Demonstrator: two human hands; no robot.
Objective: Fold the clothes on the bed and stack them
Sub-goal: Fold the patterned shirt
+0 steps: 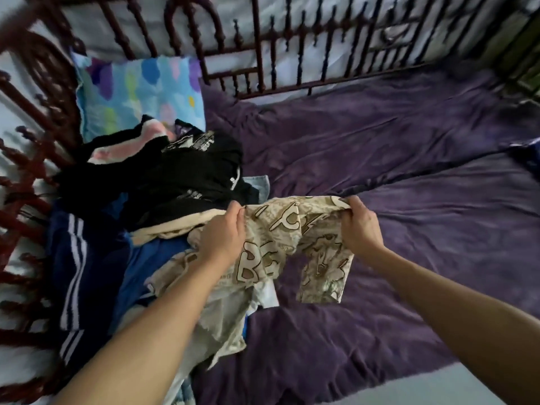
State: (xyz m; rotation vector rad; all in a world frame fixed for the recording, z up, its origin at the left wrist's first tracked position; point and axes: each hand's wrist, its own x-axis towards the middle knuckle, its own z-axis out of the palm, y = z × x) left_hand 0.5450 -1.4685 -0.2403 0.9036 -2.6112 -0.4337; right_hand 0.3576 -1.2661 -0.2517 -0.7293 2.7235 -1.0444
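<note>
A beige printed garment (pixel 289 229) with brown cartoon lettering hangs stretched between my two hands above the purple bedspread (pixel 409 176). My left hand (pixel 225 235) pinches its top edge on the left. My right hand (pixel 361 223) grips the top edge on the right. Its lower part trails over the clothes pile (pixel 152 182), a heap of black, navy striped, blue and pale clothes on the left side of the bed.
A blue patterned pillow (pixel 137 95) lies at the head of the bed behind the pile. A dark red metal bed frame (pixel 263 54) runs along the far side and the left. A dark blue item (pixel 526 156) shows at the right edge.
</note>
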